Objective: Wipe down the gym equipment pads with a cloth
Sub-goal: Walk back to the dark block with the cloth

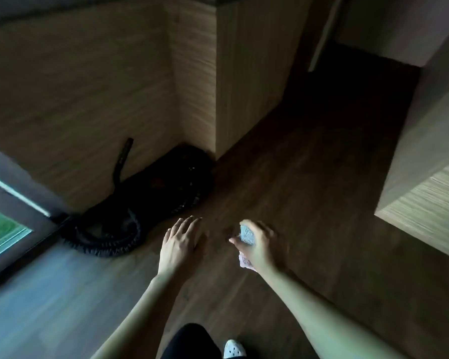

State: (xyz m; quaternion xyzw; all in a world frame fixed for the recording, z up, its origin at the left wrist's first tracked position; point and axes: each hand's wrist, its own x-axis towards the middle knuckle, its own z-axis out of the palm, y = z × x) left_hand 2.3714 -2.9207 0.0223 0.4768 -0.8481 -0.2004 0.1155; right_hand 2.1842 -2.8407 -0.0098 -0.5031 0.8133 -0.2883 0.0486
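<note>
I see both bare arms stretched forward over a dark wooden floor point(309, 177). My left hand point(183, 240) is spread flat, palm down, holding nothing. My right hand point(259, 240) is closed around a bunched pale cloth point(247, 235), a bit of it hanging below the wrist. A coiled black rope point(109, 237) lies on the floor by the wood-panelled wall point(75, 86), near a window point(3, 229). A white shoe point(233, 349) shows at the bottom edge.

The crumpled speckled pale-grey cloth point(247, 235) shows pinkish below. The thick coiled rope point(109, 242) is black, the plank floor point(309, 193) dark brown wood-grain. The perforated shoe point(233, 349) is white.
</note>
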